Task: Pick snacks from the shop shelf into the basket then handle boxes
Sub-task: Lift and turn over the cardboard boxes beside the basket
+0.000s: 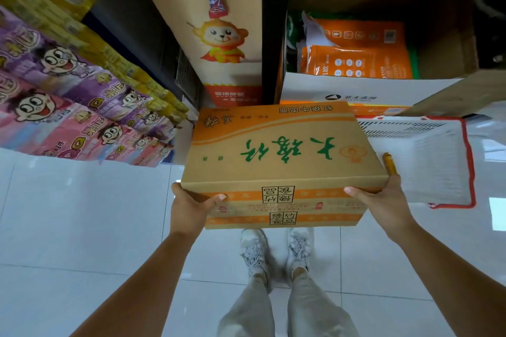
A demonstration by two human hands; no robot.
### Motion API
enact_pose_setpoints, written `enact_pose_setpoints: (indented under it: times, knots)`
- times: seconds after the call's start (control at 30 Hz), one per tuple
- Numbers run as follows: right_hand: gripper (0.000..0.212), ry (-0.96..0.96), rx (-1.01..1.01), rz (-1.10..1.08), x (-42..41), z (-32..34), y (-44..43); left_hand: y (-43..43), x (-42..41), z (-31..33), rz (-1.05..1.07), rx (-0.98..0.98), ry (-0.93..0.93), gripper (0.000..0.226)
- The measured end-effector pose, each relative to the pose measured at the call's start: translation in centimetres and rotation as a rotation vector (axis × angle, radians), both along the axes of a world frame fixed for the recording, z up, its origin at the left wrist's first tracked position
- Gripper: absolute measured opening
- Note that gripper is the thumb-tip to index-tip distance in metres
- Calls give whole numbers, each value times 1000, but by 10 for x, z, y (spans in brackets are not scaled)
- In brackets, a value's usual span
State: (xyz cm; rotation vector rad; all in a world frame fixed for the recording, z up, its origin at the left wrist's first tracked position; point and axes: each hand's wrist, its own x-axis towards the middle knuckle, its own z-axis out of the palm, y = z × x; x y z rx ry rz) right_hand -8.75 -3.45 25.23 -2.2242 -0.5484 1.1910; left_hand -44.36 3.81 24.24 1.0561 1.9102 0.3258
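Hands partly hidden under box

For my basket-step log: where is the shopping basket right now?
In the head view the white, red-rimmed basket sits at right, partly behind the cardboard box held by the left hand and right hand, in front of a white carton.

The box hides the fingers of the left hand and right hand, and part of the basket.
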Motion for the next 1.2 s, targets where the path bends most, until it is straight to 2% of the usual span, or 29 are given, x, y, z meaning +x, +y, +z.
enact_pose_setpoints:
  times: [0.13,0.27,0.33,0.43,0.53,0.6,0.7,0.8,0.9,0.93,1.0,1.07,1.2]
  knots:
    - [72,-92,-29,36,7,1,4,17,1,10,-21,22,53,71]
    - [48,-259,-111,124,14,6,21,57,3,16,-158,69,134,65]
    - [45,-274,-135,151,14,2,27,71,5,8,-167,55,132,67]
    - [47,-148,-117,149,13,-16,28,80,4,-12,-229,46,9,76]
    - [72,-12,-28,138,7,-22,28,78,1,-26,-232,43,-145,83]
    - [79,43,-31,138,1,-26,19,68,-8,-33,-163,-26,-153,82]
    - [79,114,-70,92,-9,-31,-7,42,-17,-37,-107,-184,-27,80]
    - [51,139,-60,137,-13,-31,-16,29,-17,-39,-144,-197,29,59]
    - [33,93,-83,157,-5,-23,-8,37,-17,-30,-221,-165,129,76]
    - [36,59,-105,189,-1,-20,-6,42,-17,-26,-256,-159,182,78]
    - [57,-10,-149,255,10,-10,0,56,-15,-10,-301,-122,244,72]
    - [66,-73,-170,278,20,5,8,71,-15,9,-310,-68,239,70]
    - [61,-176,-129,258,27,25,29,92,-10,27,-262,23,23,63]
